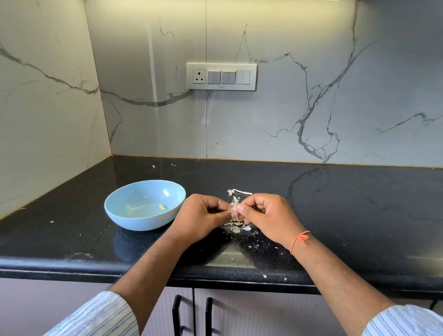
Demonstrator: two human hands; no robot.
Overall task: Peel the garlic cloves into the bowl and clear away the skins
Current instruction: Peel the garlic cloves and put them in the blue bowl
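Head view: left hand [201, 216] & right hand [264, 214] both pinching garlic clove [234, 211], mid-peel. Skins [239, 225] heaped under grip. Bowl [129, 221] just left of grip, nearly empty. Peeling w/ more to go; skin cleanup untouched.

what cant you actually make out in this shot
- Head view: the garlic clove, mostly hidden by the fingertips of the left hand and right hand.
- What lies in the bowl: too small to tell.
- Skins pile: partly behind the hands.
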